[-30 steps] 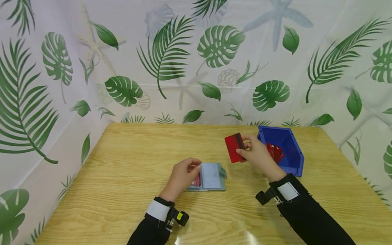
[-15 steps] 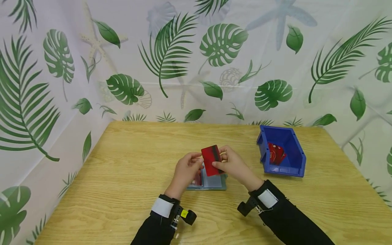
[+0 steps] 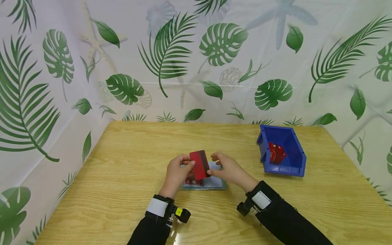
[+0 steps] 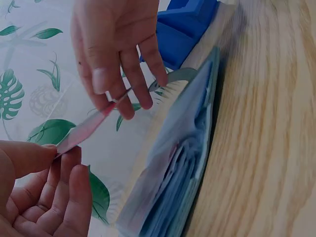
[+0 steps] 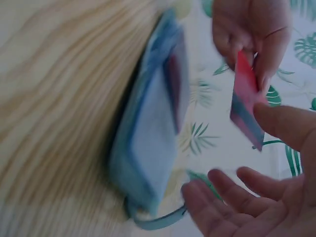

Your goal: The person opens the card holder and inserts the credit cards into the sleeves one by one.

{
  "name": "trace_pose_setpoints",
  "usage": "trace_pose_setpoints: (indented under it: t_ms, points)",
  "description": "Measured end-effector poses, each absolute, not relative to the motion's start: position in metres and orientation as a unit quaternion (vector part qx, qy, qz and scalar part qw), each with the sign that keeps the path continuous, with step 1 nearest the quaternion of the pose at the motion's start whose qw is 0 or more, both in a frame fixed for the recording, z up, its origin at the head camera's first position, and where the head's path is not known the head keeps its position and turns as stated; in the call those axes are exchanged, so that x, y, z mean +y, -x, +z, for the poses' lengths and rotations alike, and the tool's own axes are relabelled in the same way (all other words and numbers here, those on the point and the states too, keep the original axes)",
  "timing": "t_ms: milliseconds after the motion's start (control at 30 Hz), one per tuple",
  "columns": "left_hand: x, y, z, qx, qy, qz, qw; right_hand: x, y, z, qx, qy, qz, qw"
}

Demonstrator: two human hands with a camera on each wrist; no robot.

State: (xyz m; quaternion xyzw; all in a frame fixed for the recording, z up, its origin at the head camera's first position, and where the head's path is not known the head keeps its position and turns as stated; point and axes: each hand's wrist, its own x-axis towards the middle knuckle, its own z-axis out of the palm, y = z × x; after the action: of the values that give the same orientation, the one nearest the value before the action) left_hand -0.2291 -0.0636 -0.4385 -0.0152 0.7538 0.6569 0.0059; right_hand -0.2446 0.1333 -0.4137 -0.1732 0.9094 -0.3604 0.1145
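Note:
A red card [image 3: 198, 165] with a dark stripe is held up over an open pale blue card holder [image 3: 216, 184]. My left hand [image 3: 177, 172] pinches its left edge between thumb and fingers, seen also in the left wrist view with the card [image 4: 84, 132] nearly edge-on. My right hand [image 3: 231, 170] is at the opposite edge; its thumb [image 5: 284, 122] overlaps the card in the right wrist view, while the other fingers [image 5: 207, 202] are spread away from it. Clear sleeves fill the holder [image 4: 185, 163], and red cards show in its left side. A strap [image 5: 160, 220] extends from its right cover.
To the right, a blue plastic bin [image 3: 283, 170] stands on the wooden table [image 3: 122, 146] with several red cards [image 3: 276, 153] inside. A leaf-printed cloth [image 3: 171, 102] rises behind the table and along its sides.
The right hand has brought the card leftward from beside the bin to above the holder. The left hand has lifted from the holder and taken the card, and the right fingers have spread.

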Motion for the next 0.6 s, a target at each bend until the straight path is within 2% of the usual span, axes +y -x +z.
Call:
trace_pose_setpoints:
  t_ms: [300,600]
  points:
    - [-0.072,0.231,-0.451,0.803,0.036,0.595,-0.011,0.129,0.239,-0.429,0.956,0.246,-0.130,0.091]
    - [-0.073,0.230,-0.450,0.832,0.049,0.552,-0.027,0.129,0.238,-0.433,0.955,0.266,-0.093,0.096]
